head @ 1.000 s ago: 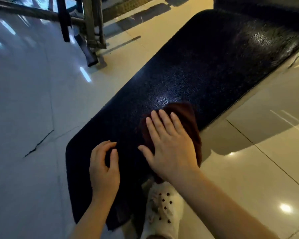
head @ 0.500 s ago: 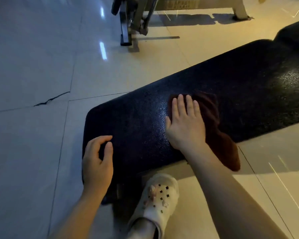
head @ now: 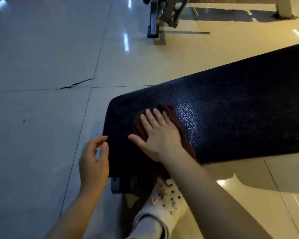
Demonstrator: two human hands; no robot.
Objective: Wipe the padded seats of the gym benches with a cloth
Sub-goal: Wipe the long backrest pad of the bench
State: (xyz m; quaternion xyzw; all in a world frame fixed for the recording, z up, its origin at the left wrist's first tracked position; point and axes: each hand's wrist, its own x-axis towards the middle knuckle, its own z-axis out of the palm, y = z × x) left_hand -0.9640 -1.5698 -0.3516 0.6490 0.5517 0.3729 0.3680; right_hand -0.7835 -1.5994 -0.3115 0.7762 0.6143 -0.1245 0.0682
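Both of your hands are working at the near end of the black padded seat (head: 231, 118): your right hand (head: 160, 135) is pressing flat, fingers straight, on the dark red cloth (head: 183, 128), while your left hand (head: 93, 163) is hovering loosely curled, holding nothing, beside the seat's end edge.

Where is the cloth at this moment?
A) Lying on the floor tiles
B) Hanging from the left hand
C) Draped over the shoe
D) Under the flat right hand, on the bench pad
D: the right hand lies flat, fingers straight, pressing the reddish-brown cloth onto the black bench pad.
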